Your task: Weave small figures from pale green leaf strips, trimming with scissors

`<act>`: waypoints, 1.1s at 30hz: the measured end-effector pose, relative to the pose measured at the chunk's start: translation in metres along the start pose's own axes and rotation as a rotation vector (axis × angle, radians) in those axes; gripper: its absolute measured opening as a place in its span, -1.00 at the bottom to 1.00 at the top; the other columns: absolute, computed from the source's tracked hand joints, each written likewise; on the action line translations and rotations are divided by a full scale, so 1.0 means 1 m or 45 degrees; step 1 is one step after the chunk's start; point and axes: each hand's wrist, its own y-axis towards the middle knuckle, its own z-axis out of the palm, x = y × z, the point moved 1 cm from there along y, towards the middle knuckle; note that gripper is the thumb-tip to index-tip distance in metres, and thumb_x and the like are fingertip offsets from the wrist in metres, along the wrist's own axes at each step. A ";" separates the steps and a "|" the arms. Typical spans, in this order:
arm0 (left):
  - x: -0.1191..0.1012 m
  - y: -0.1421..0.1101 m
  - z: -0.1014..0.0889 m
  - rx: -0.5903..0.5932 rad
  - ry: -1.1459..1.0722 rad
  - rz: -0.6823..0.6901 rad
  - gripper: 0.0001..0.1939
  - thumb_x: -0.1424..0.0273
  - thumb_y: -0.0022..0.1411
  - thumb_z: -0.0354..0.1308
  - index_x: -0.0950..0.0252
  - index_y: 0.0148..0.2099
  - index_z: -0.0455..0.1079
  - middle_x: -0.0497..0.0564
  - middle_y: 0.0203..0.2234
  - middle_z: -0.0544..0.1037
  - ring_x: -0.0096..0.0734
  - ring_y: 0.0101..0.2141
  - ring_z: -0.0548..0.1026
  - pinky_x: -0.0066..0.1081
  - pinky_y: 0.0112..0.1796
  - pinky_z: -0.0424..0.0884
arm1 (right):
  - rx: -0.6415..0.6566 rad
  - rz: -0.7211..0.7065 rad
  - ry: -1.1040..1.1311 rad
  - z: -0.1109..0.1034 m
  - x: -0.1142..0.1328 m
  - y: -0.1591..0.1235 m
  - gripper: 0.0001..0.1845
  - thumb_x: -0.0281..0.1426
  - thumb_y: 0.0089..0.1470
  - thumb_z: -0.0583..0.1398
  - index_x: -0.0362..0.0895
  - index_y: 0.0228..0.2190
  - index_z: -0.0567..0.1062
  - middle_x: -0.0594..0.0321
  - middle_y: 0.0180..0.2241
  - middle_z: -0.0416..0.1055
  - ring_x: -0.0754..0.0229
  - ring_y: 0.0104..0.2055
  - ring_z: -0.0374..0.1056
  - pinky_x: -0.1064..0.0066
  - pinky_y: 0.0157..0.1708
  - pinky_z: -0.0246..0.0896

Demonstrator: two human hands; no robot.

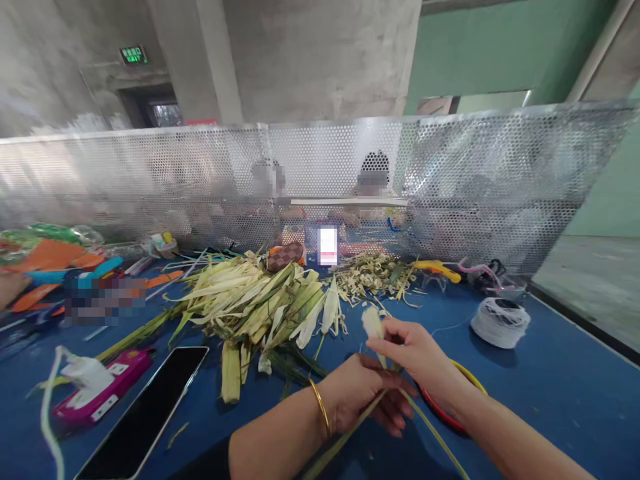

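One perforated screen [330, 157] spans the far side of your blue table [560, 400], and next in size comes the heap of pale and green leaf strips [250, 300] left of centre. Nearer you on the left lie a phone [145, 413] and a purple power strip [105, 398]; to the right sit a roll of white cord [500, 327] and, partly under your right forearm, a red ring [440, 412]. Your left hand [363, 387] is closed on two long strands [345, 439] that run toward you; your right hand [407, 347] pinches a pale leaf piece [372, 324] just above. That leaf looks dry, so a hard pull or sharp fold could split it. The strands may slip apart if your left fingers slacken, and your right forearm might snag the thin thread [450, 327] beside the roll. How firmly either hand presses, I cannot tell.
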 end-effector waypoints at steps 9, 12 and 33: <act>-0.034 -0.008 -0.031 -0.189 -0.545 -0.025 -0.87 0.57 0.06 0.13 0.42 -0.29 0.44 0.03 -0.44 0.56 -0.59 -0.54 0.50 -0.72 -0.77 0.07 | -0.203 -0.956 -0.637 -0.017 0.025 -0.036 -0.82 -0.51 0.16 0.05 -0.11 -0.44 0.40 0.31 -0.58 0.37 0.28 -0.55 0.25 0.42 -0.48 0.12; -0.040 -0.013 -0.031 -0.230 -0.732 0.060 -0.91 0.57 0.09 0.16 0.39 -0.29 0.42 0.02 -0.40 0.58 -0.49 -0.43 0.56 -0.72 -0.74 0.17 | -0.146 -1.119 -0.863 -0.009 0.013 -0.034 -0.78 -0.57 0.16 0.00 -0.14 -0.38 0.41 0.27 -0.56 0.39 0.24 -0.52 0.29 0.38 -0.45 0.11; -0.026 -0.013 -0.010 -0.143 -0.363 0.380 -0.78 0.39 -0.01 0.24 0.41 -0.29 0.46 0.01 -0.48 0.53 -0.55 -0.50 0.45 -0.55 -0.38 0.36 | -0.525 -1.069 -0.665 0.000 0.003 -0.033 -0.81 -0.46 0.19 0.05 -0.10 -0.38 0.44 0.21 -0.34 0.47 0.18 -0.24 0.38 0.28 -0.07 0.17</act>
